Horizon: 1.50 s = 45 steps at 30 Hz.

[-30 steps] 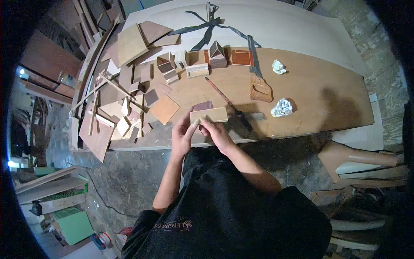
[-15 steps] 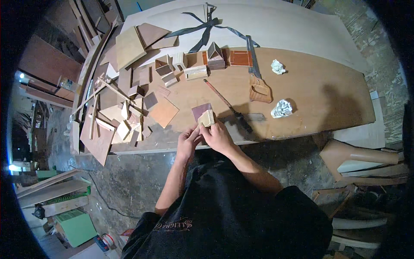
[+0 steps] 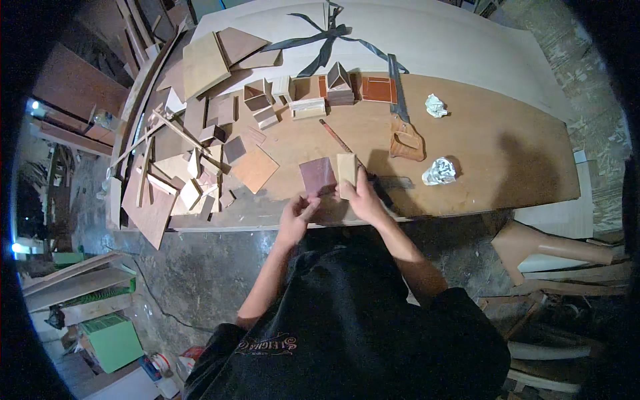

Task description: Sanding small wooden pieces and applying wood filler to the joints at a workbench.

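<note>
Near the bench's front edge, my left hand (image 3: pixel 297 217) pinches the lower edge of a thin maroon square (image 3: pixel 317 176); whether it is wood or sandpaper I cannot tell. Just to its right, my right hand (image 3: pixel 365 200) grips a pale rectangular wooden block (image 3: pixel 347 171), thumb along its right side. The two pieces stand apart with a narrow gap. Beyond the right hand lies a long thin stick (image 3: pixel 335 136), its dark lower end partly hidden by that hand. An orange-brown square panel (image 3: pixel 255 170) rests left of the maroon square.
A handsaw (image 3: pixel 405 139) and two crumpled silvery wads (image 3: pixel 439 171) lie to the right. Small wooden boxes (image 3: pixel 257 97) line the middle back. Wood strips and offcuts (image 3: pixel 190 197) clutter the left. A black strap (image 3: pixel 323 50) is spread over the white sheet (image 3: pixel 460 47).
My hands have drawn apart. The pale block, earlier overlapping the maroon square, has moved right with my right hand, and more of the square now shows.
</note>
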Each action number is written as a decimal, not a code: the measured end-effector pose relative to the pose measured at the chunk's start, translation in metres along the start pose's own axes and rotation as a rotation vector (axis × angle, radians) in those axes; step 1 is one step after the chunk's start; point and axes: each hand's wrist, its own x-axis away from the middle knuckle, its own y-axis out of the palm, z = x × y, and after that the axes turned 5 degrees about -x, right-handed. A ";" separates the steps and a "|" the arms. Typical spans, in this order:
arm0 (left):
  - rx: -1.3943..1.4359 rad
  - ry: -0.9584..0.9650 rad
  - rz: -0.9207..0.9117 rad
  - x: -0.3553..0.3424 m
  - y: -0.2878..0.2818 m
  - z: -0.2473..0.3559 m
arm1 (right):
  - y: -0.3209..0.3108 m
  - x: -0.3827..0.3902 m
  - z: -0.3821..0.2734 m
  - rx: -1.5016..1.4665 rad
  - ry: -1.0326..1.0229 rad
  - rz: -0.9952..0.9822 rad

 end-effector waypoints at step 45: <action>-1.194 0.407 0.183 -0.055 -0.026 -0.008 | 0.042 -0.095 0.005 0.944 -0.213 -0.061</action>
